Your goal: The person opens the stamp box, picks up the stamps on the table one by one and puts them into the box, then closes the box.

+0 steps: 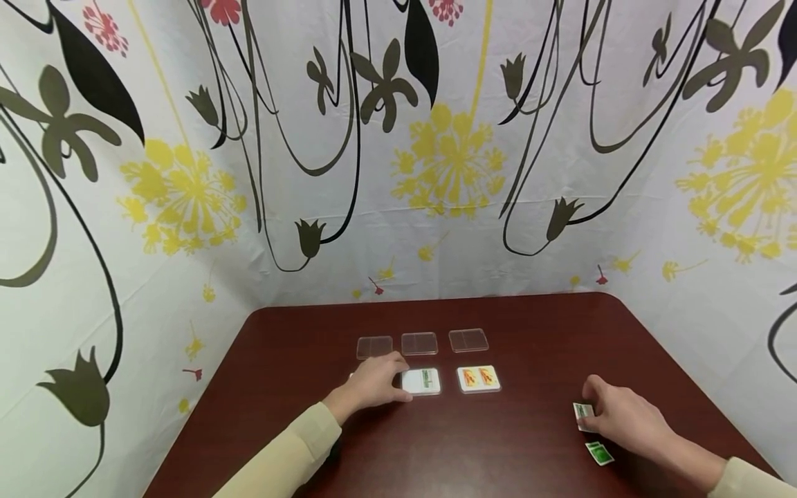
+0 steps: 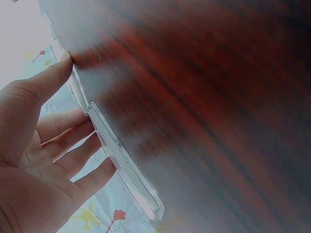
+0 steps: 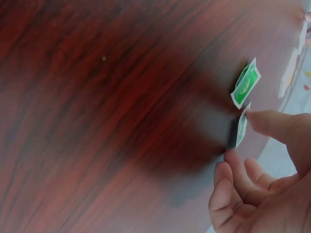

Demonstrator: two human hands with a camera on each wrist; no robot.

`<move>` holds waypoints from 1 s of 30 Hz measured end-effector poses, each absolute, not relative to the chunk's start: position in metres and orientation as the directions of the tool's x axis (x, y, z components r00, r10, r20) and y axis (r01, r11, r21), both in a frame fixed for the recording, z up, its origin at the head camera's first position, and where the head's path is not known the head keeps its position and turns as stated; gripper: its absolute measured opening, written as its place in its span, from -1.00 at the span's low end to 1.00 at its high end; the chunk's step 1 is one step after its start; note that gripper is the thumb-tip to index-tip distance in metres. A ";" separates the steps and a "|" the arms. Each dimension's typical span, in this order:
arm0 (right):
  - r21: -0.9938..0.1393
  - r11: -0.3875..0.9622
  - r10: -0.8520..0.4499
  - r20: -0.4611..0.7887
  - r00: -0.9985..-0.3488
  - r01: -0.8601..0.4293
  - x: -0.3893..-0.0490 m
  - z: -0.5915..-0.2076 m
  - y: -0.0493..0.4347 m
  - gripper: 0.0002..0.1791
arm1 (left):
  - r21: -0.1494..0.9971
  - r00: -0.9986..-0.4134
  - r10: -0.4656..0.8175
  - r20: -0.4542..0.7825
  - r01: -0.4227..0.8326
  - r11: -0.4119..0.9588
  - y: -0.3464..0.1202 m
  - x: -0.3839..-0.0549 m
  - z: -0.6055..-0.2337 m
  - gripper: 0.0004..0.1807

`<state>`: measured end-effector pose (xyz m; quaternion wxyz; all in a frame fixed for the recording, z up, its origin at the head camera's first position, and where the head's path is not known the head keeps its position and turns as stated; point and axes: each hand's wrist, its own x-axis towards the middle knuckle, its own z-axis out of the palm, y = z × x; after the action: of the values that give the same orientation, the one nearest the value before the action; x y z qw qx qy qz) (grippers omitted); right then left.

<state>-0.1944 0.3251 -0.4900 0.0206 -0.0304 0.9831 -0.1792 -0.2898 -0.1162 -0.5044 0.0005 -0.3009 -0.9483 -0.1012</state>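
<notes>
My left hand (image 1: 376, 382) grips the middle clear plastic case (image 1: 431, 392) by opposite edges, thumb on the near one. This case holds a white card with a small green-printed stamp (image 1: 427, 378) at its right. Most of another case (image 2: 129, 165) hides under the left hand in the head view; the left wrist view has it beside the fingers. On the right, my right hand (image 1: 629, 417) pinches a pale stamp (image 1: 583, 413) with green print by its edges, low over the table. Green stamps (image 1: 600, 454), overlapping, lie just nearer than that hand.
Three clear lids (image 1: 420, 344) lie in a row farther back. Right of the middle case, another case (image 1: 479, 379) holds two orange-and-yellow stamps. All this is on a dark red-brown table (image 1: 473, 449), with a flower-patterned cloth (image 1: 373, 194) around its far sides.
</notes>
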 end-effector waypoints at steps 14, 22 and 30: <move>-0.435 0.884 -0.156 0.071 -0.985 -0.171 -0.196 -0.495 0.320 -0.69 | 0.187 -0.815 0.575 0.075 0.578 0.794 -0.117 -0.288 -0.504 -0.32; -0.452 0.871 -0.181 0.074 -0.981 -0.194 -0.197 -0.496 0.319 -0.73 | 0.186 -0.817 0.572 0.075 0.575 0.796 -0.118 -0.289 -0.506 -0.32; -0.435 0.872 -0.195 0.115 -0.974 -0.226 -0.196 -0.498 0.320 -0.73 | 0.190 -0.818 0.571 0.074 0.574 0.797 -0.118 -0.288 -0.506 -0.33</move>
<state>-0.1964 0.3200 -0.4983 -0.0335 -0.1087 0.9668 -0.2287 -0.2883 -0.1178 -0.5057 0.0065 -0.3020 -0.9478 -0.1021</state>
